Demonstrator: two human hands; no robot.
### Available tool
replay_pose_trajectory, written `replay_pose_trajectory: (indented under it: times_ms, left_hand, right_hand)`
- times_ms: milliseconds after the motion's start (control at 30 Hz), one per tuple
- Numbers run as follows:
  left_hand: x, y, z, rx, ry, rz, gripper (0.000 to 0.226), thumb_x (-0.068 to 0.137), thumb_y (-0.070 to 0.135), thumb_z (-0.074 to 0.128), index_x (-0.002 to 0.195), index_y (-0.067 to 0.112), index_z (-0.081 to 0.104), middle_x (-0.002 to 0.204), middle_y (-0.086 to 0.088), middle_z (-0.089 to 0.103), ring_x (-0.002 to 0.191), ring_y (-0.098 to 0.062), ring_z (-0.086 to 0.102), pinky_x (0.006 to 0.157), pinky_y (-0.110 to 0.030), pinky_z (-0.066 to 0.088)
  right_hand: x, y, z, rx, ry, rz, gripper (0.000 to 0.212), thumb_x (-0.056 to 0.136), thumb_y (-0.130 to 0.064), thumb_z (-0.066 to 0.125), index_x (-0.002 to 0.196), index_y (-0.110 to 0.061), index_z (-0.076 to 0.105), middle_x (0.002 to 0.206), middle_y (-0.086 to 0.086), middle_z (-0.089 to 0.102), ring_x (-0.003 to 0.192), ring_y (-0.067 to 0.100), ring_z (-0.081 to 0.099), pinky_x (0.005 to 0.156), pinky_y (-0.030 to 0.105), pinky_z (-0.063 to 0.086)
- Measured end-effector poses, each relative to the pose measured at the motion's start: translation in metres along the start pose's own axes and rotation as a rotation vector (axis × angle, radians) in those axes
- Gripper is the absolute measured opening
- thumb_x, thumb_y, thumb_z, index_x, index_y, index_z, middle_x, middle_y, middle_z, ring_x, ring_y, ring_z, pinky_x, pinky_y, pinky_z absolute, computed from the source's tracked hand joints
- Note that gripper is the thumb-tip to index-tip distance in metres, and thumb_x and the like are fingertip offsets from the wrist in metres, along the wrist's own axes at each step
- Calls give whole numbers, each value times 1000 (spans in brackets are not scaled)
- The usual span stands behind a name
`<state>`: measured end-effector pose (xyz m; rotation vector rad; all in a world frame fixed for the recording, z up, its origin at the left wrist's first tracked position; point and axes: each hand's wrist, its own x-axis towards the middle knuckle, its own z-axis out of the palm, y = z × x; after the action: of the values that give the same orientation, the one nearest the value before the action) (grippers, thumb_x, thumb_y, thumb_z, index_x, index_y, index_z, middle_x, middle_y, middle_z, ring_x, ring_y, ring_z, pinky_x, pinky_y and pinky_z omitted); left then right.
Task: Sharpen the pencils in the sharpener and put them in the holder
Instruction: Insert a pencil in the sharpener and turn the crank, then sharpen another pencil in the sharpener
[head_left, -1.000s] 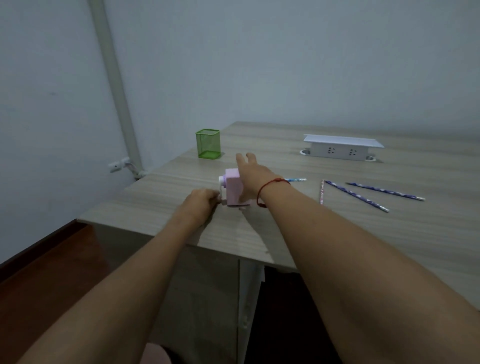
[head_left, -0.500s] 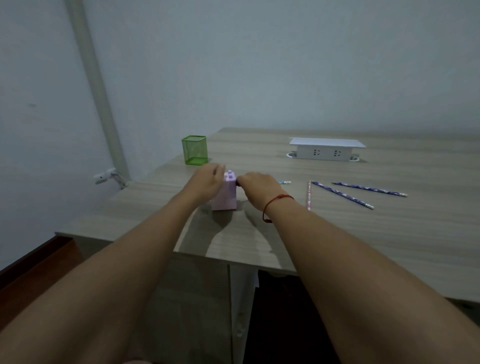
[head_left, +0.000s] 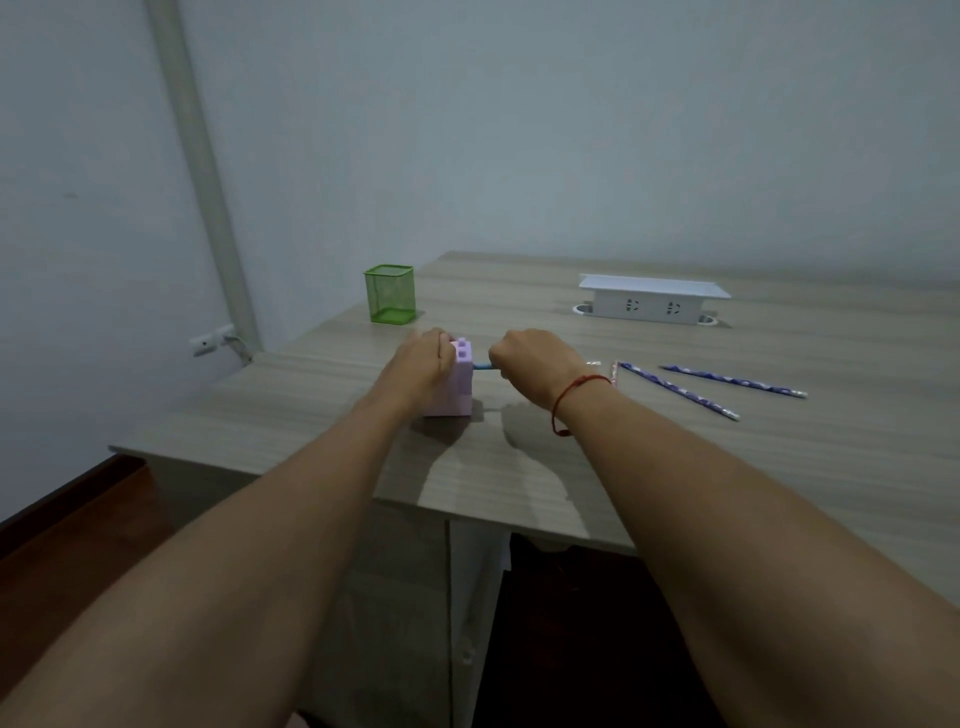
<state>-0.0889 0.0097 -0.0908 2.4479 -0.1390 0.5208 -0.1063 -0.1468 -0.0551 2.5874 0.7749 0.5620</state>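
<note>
we see a pale lilac-pink sharpener (head_left: 457, 387); the pencil (head_left: 483, 367) poking from it is light blue. the holder (head_left: 389, 293) is bright green mesh. the nearer loose pencil (head_left: 680, 391) and the farther loose pencil (head_left: 737, 380) are dark blue with a pale speckled pattern, and the short-looking pencil (head_left: 614, 373) beside them reads pinkish. our right wrist wears a red thread (head_left: 576, 392). the table (head_left: 675, 467) is grey-beige woodgrain, the socket box (head_left: 649, 306) white, the wall (head_left: 519, 130) pale grey-blue, the floor (head_left: 62, 519) dark red-brown.
</note>
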Motion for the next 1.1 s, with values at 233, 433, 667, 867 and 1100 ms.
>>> replay_pose_trajectory:
  times_ms: [233, 433, 667, 867, 1100]
  left_hand:
    - [-2, -5, -6, -29, 35, -30, 36, 99, 15, 29, 94, -5, 59, 106, -29, 60, 97, -36, 56, 74, -34, 38]
    - [-8, 9, -1, -41, 25, -15, 35, 99, 10, 30, 91, -8, 58, 104, -31, 58, 93, -35, 52, 73, -35, 34]
    - [-18, 9, 0, 0, 96, 28, 47, 89, 27, 24, 89, -2, 61, 100, -27, 61, 93, -36, 55, 73, -35, 36]
    - [-32, 8, 14, 24, 280, 42, 34, 97, 21, 31, 100, 5, 61, 101, -16, 59, 94, -30, 52, 72, -32, 35]
    - [-16, 6, 25, 59, 387, 19, 32, 94, 22, 38, 91, 4, 65, 96, -20, 63, 89, -36, 58, 70, -38, 40]
  right_hand:
    - [-18, 21, -8, 36, -15, 125, 29, 96, 2, 42, 119, -1, 60, 120, 19, 60, 111, 37, 60, 86, 40, 48]
    - [-31, 42, -4, 154, -12, 270, 20, 90, 3, 57, 109, 0, 64, 108, 18, 61, 93, 34, 64, 78, 37, 52]
    - [-15, 28, 4, 386, 29, 387, 16, 90, -8, 62, 104, -1, 66, 100, 17, 62, 90, 34, 63, 75, 36, 50]
    - [-10, 24, 23, 722, 31, 667, 42, 87, -5, 59, 58, -14, 29, 72, 8, 41, 76, 26, 45, 67, 27, 38]
    - [-15, 28, 53, 684, -98, 670, 19, 88, -2, 56, 107, -1, 59, 114, 19, 61, 103, 34, 61, 82, 34, 50]
